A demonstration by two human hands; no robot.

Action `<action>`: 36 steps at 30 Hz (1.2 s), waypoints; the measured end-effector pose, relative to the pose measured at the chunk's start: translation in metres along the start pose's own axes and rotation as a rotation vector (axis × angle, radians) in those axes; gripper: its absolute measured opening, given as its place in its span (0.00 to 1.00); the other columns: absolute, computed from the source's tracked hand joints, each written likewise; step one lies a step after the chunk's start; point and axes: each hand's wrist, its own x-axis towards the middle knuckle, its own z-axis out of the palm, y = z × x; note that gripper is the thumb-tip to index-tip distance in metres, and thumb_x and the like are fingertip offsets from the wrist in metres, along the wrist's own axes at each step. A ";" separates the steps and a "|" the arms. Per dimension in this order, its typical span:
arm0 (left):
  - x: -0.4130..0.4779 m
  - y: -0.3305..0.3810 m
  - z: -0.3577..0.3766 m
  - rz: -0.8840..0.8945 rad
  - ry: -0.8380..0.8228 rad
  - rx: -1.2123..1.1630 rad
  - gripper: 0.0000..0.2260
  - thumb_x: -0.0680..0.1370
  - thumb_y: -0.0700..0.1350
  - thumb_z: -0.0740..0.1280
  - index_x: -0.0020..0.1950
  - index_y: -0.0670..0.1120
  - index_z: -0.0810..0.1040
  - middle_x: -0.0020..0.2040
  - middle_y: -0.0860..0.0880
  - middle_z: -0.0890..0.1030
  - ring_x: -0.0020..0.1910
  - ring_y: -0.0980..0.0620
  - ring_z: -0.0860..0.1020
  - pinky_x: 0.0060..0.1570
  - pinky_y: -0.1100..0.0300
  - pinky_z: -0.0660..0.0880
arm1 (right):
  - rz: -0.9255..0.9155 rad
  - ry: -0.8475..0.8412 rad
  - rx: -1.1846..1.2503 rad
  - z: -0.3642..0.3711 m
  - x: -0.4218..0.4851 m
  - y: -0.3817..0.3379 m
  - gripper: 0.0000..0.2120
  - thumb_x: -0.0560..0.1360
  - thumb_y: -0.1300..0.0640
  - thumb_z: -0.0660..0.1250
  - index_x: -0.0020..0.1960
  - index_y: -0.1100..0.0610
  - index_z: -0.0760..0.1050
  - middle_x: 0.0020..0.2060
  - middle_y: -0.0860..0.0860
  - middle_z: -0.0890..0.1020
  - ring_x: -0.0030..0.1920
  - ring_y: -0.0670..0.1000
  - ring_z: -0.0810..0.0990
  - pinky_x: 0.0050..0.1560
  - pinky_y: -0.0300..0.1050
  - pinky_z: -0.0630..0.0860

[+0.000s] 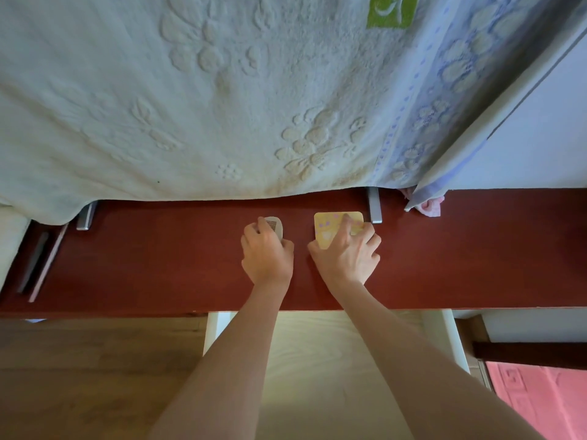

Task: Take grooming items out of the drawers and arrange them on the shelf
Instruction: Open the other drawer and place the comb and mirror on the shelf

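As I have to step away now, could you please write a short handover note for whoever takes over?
Left hand grips a small beige comb on the red shelf.
Right hand rests spread fingers on a yellow square item beside the comb.
Done: both items are on the shelf.
Left: let go of them, then check the open drawer below for more.

Most of comb [274,224] under left hand [266,253], brackets [374,209] partly behind towel [222,106], pink cloth [430,208] half hidden
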 end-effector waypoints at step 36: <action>-0.034 -0.005 -0.077 0.779 0.027 0.519 0.33 0.73 0.49 0.70 0.75 0.45 0.60 0.75 0.47 0.62 0.75 0.48 0.56 0.74 0.53 0.52 | -0.719 0.077 -0.402 -0.074 -0.044 0.013 0.42 0.69 0.38 0.67 0.73 0.58 0.56 0.69 0.52 0.65 0.70 0.51 0.63 0.64 0.50 0.65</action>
